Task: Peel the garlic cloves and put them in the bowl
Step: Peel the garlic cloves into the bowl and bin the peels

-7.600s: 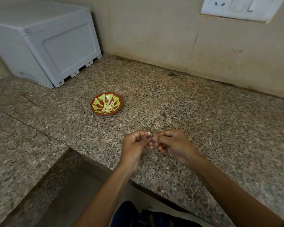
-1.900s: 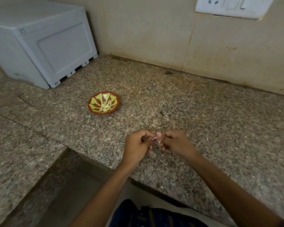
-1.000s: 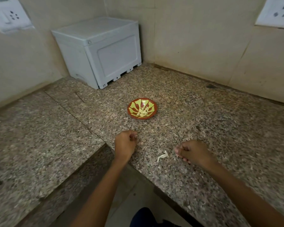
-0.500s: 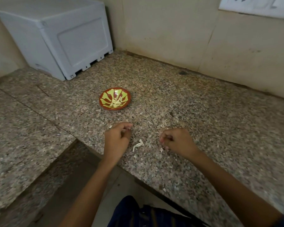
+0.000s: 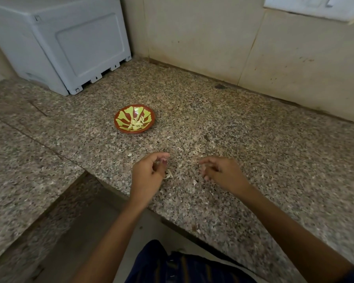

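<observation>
A red bowl (image 5: 119, 124) with a yellow-green pattern stands on the granite counter (image 5: 253, 152) and holds several peeled garlic cloves (image 5: 137, 123). My left hand (image 5: 148, 174) hovers in front of the bowl, thumb and forefinger pinched together on a small garlic clove that barely shows. My right hand (image 5: 223, 171) hangs just above the counter to the right, its fingers loosely curled around nothing. A curl of garlic skin (image 5: 169, 176) lies by my left hand. Another scrap of skin (image 5: 194, 183) lies between the hands.
A grey plastic box (image 5: 65, 43) stands in the back left corner against the tiled wall. The counter steps down to a lower slab (image 5: 29, 170) on the left, with an open gap below its front edge. A white switch plate (image 5: 315, 7) is on the wall.
The hands were joined, peeling a clove. They have since parted, and pieces of skin now lie on the counter. My left hand keeps its pinch; the right has loosened.
</observation>
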